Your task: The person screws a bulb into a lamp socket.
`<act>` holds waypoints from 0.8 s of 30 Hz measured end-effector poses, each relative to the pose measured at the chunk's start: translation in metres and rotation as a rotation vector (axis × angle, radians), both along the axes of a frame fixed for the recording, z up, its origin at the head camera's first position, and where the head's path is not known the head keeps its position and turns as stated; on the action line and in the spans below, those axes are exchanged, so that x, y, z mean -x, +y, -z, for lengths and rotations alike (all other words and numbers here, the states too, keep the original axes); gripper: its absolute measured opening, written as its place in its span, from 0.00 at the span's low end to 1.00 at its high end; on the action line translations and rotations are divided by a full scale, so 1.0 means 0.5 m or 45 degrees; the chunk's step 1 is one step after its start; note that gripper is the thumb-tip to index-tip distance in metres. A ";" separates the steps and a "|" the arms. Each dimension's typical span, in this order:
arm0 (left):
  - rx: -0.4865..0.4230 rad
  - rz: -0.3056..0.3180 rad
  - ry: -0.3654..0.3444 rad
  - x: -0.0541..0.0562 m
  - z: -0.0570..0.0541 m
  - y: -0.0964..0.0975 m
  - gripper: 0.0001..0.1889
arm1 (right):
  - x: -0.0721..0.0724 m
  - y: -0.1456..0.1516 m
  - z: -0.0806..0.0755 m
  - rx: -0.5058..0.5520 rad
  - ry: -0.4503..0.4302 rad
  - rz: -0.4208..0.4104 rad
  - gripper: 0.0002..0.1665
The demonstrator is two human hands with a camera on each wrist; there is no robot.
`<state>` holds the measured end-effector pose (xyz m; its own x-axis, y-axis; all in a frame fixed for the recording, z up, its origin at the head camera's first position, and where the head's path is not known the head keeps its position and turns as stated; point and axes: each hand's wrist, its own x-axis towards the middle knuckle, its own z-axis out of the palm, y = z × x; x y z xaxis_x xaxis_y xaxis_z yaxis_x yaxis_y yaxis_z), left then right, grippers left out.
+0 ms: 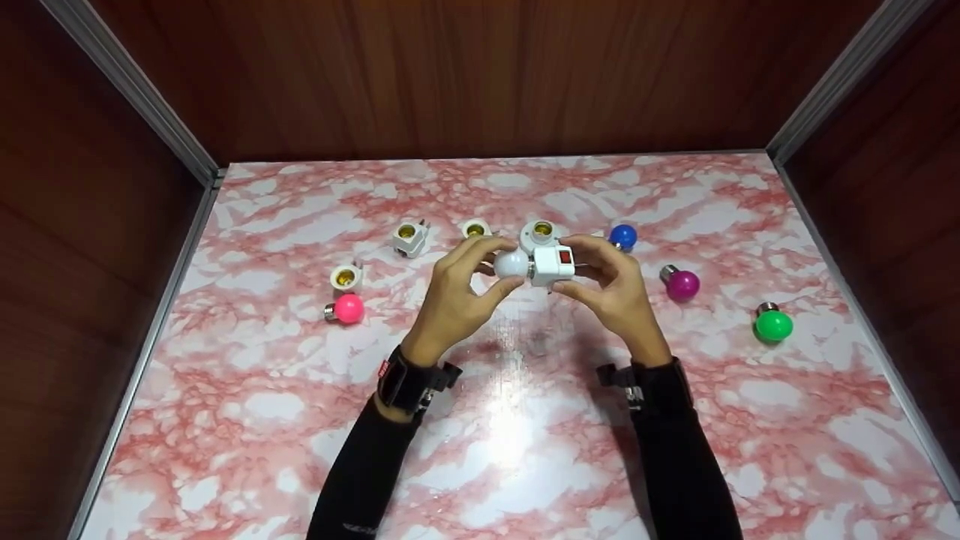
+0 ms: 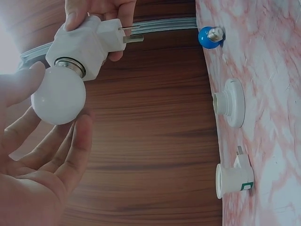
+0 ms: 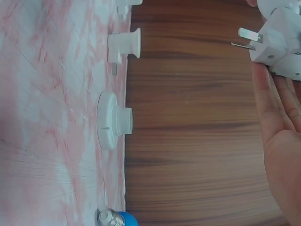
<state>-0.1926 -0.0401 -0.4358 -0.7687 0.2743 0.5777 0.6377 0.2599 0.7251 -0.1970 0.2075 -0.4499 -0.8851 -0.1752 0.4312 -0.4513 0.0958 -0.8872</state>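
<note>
Glare whitens the tabletop [image 1: 506,431] at near centre — side walls [image 1: 82,225] dim, wrist views slightly hazy.

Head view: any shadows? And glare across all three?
Head view: bright glare on the table, lower centre, dark shadow beside the right sleeve; left wrist view: white blowout at the left edge above the left hand; right wrist view: no such blowout.

The held bulb [image 1: 511,265] and socket [image 1: 546,268] are white, the socket's switch [image 1: 565,256] red. A pink bulb [image 1: 349,308], blue bulb [image 1: 624,236], purple bulb [image 1: 683,286] and green bulb [image 1: 774,326] dot the red-and-white marbled tabletop [image 1: 270,405].
</note>
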 end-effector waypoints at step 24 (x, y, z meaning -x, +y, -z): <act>-0.001 0.006 0.008 0.006 0.011 -0.004 0.29 | -0.003 -0.004 -0.007 0.041 -0.069 0.029 0.33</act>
<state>-0.1954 -0.0422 -0.4414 -0.7638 0.2776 0.5826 0.6434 0.2561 0.7214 -0.1954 0.2055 -0.4466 -0.9108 -0.1418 0.3878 -0.4007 0.0768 -0.9130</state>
